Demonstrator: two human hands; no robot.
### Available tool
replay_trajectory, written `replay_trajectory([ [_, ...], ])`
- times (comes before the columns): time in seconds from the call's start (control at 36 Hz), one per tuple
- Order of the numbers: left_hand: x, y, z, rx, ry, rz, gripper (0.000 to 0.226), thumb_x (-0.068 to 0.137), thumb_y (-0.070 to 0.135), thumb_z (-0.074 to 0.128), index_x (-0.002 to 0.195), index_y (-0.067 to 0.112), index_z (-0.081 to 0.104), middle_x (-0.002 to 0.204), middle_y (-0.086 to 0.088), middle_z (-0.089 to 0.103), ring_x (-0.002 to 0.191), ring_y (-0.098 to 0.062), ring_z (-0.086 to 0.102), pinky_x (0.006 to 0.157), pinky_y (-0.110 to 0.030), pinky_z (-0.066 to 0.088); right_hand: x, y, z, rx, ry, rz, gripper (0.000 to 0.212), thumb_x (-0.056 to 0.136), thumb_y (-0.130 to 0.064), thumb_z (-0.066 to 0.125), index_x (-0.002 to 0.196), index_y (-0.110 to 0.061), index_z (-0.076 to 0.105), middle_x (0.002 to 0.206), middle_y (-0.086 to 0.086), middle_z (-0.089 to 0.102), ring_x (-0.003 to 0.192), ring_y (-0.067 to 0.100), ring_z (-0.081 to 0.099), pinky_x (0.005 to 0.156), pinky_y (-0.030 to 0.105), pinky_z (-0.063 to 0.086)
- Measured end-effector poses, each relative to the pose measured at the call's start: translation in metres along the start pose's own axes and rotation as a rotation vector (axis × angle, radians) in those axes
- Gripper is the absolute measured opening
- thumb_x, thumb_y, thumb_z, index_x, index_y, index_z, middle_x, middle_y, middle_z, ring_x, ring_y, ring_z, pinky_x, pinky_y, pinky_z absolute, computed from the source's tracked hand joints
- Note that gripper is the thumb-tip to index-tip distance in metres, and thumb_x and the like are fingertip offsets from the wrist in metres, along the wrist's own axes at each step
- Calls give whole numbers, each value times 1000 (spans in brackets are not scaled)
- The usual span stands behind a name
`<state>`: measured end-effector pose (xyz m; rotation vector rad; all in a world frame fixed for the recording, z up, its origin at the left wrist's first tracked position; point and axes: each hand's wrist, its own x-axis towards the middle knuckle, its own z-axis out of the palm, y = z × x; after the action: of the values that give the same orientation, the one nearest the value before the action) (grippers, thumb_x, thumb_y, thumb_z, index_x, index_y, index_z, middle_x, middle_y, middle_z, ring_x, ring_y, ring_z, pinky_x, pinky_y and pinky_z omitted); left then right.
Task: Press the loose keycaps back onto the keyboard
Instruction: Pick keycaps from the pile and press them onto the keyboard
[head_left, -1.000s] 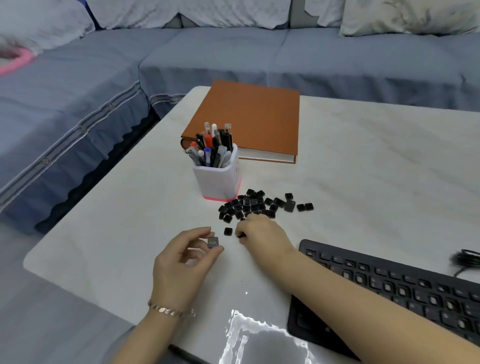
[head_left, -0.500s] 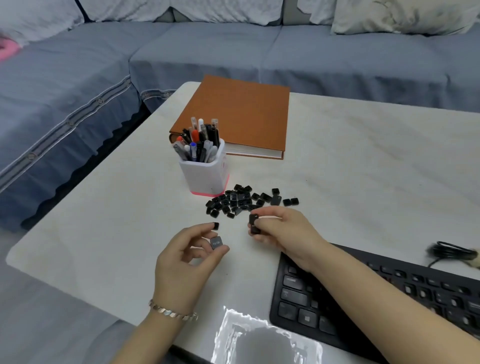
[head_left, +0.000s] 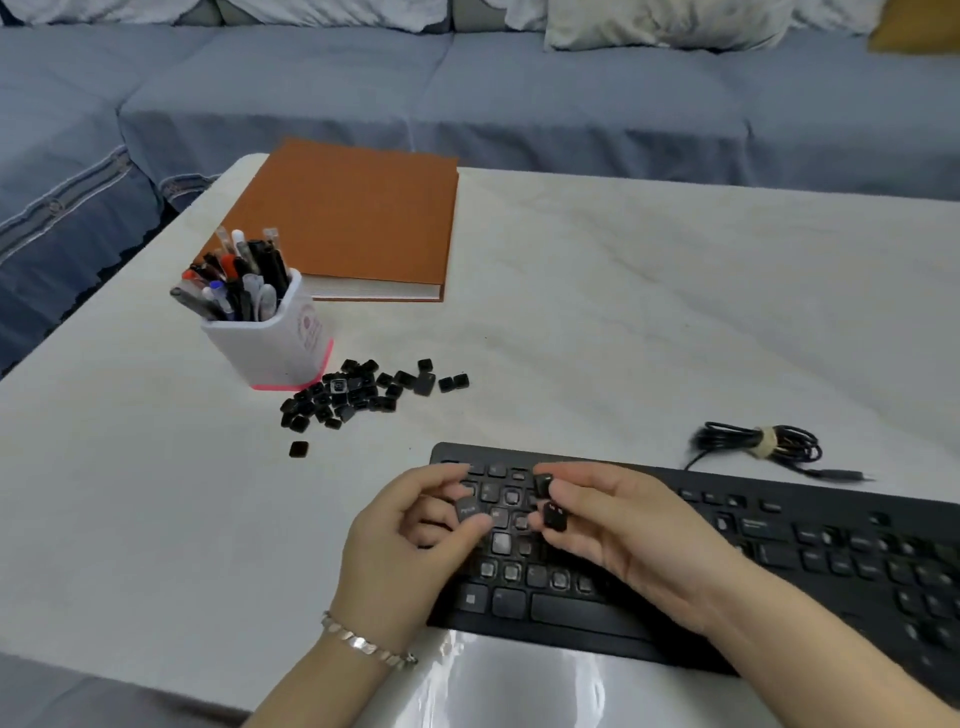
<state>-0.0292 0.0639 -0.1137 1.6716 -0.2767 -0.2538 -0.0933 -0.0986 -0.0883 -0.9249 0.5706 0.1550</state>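
Observation:
A black keyboard (head_left: 810, 551) lies along the near right of the white table, with several bare key sockets at its left end. My left hand (head_left: 400, 551) hovers over that left end, pinching one black keycap (head_left: 469, 508) between thumb and fingers. My right hand (head_left: 623, 530) is just beside it, holding two black keycaps (head_left: 551, 501) in its fingertips above the keys. A pile of loose black keycaps (head_left: 358, 392) lies on the table beyond the keyboard, with a single keycap (head_left: 298, 449) apart from it.
A white pen holder (head_left: 270, 338) full of pens stands left of the pile. An orange book (head_left: 348, 218) lies behind it. The keyboard's coiled black cable (head_left: 763, 447) sits at the right. A grey sofa (head_left: 467, 93) wraps the table's far and left sides.
Both hands have moved from the keycap pile to above the keyboard's left end, each carrying keycaps. The view has shifted right, showing more of the keyboard.

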Motion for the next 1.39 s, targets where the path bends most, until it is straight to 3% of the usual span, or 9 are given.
replay_trajectory([
  [0.14, -8, 9, 35, -1, -102, -12, 41, 63, -10, 76, 81, 26, 69, 75, 4, 69, 55, -5, 56, 54, -14, 49, -18, -2, -29, 13, 36, 12, 15, 84, 0, 55, 94, 0, 65, 66, 10, 64, 62, 17, 65, 55, 20, 53],
  [0.25, -13, 13, 57, 40, -145, -15, 34, 64, -9, 76, 76, 22, 69, 58, 8, 60, 48, 2, 50, 52, -7, 42, -32, -3, -52, 52, 86, 31, 19, 87, 0, 52, 86, -3, 70, 61, 8, 61, 58, 15, 64, 52, 19, 52],
  [0.58, -31, 0, 111, 164, -343, -57, 35, 68, -9, 74, 74, 25, 68, 62, 4, 54, 51, 4, 50, 54, -5, 40, -74, -2, -113, 32, 278, -72, 19, 78, 9, 60, 71, -3, 72, 67, 7, 67, 63, 12, 66, 58, 15, 52],
  [0.78, -37, -8, 130, 474, -439, 150, 38, 71, 1, 75, 79, 34, 59, 76, 7, 53, 72, 1, 55, 62, -4, 40, -78, 8, -133, -628, 469, -279, 18, 75, -7, 71, 74, -24, 69, 57, -9, 51, 48, -1, 43, 54, 8, 37],
  [0.86, -37, -10, 131, 508, -425, 176, 30, 70, 2, 76, 84, 25, 65, 79, 8, 54, 75, -2, 55, 63, -5, 40, -75, 17, -130, -804, 438, -338, 24, 67, -16, 79, 77, -33, 65, 60, -10, 47, 49, 1, 41, 53, 8, 35],
  [1.0, -37, -11, 129, 423, -320, 157, 45, 69, -3, 76, 77, 37, 59, 75, 5, 55, 67, 2, 56, 58, -4, 41, -61, 30, -119, -1171, 307, -471, 32, 68, -28, 78, 99, -27, 68, 71, -15, 41, 66, -6, 43, 66, 5, 31],
  [1.14, -34, -12, 116, 341, -214, 130, 45, 68, -4, 76, 75, 37, 61, 74, 4, 56, 62, 1, 55, 56, -5, 42, -48, 35, -112, -1222, 300, -438, 27, 76, -28, 72, 102, -23, 66, 75, -17, 37, 64, -7, 37, 68, 12, 31],
  [1.31, -33, -12, 102, 318, -224, 117, 42, 71, -3, 74, 75, 37, 63, 83, 6, 61, 71, -4, 59, 61, -6, 45, -50, 38, -110, -1216, 322, -448, 17, 80, -23, 69, 96, -18, 66, 78, -20, 37, 66, -9, 41, 68, 7, 30],
  [1.39, -35, -11, 103, 290, -272, 122, 41, 74, -7, 70, 77, 33, 64, 88, 4, 59, 75, -3, 60, 64, -7, 46, -55, 34, -110, -1045, 386, -441, 11, 79, -16, 70, 85, -23, 63, 75, -16, 46, 65, -9, 47, 65, 4, 35],
])
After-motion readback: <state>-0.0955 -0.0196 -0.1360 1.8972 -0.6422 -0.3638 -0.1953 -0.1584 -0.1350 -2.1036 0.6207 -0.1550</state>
